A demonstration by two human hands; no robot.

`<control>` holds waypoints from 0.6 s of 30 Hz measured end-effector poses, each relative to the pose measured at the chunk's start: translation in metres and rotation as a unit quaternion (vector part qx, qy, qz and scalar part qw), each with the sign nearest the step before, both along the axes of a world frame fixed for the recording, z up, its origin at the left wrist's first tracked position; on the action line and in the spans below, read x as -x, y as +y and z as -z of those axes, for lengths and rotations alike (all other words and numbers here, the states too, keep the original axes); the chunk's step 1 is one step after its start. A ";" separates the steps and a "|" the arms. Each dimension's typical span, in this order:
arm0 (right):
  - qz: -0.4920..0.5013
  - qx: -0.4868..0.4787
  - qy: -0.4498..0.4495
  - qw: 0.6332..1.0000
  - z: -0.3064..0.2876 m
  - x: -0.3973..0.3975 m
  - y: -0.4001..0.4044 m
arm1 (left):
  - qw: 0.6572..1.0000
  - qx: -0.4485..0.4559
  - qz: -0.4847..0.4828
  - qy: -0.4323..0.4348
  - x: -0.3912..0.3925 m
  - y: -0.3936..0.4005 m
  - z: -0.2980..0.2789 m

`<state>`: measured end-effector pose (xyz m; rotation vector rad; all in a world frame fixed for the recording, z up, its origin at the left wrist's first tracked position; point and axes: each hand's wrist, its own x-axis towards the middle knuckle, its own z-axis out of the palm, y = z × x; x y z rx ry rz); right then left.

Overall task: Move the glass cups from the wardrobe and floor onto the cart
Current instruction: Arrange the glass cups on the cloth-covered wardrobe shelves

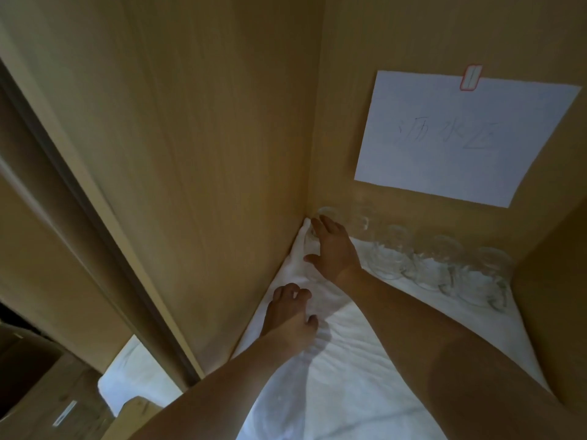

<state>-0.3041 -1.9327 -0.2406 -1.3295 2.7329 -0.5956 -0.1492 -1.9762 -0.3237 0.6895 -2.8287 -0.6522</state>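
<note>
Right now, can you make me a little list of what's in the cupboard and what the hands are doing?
place: inside a wooden wardrobe
floor cover: white cloth, wrinkled
glass cups: a row along the back wall; corner cup, then others such as cup and cup
right hand: reaching to the corner cup, fingers on it
left hand: over the cloth, fingers loosely curled, holding nothing
paper sign: clipped to the back wall, handwriting blurred
cart: not in view

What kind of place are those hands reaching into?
Probably the inside of a wooden wardrobe or cupboard. Plain wood panels meet at a corner, a white cloth lines the bottom, and glass cups stand in a row under a handwritten paper sign.
</note>
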 end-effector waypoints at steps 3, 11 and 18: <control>-0.015 -0.039 -0.003 0.999 -0.003 0.004 0.000 | 1.000 0.007 0.006 -0.006 0.003 -0.001 0.001; 0.038 -0.041 -0.025 0.998 -0.008 -0.001 0.013 | 0.999 0.002 0.033 -0.009 0.013 -0.006 0.001; 0.130 -0.072 0.004 0.989 0.001 -0.016 0.062 | 0.997 -0.022 0.067 -0.018 0.017 -0.001 0.006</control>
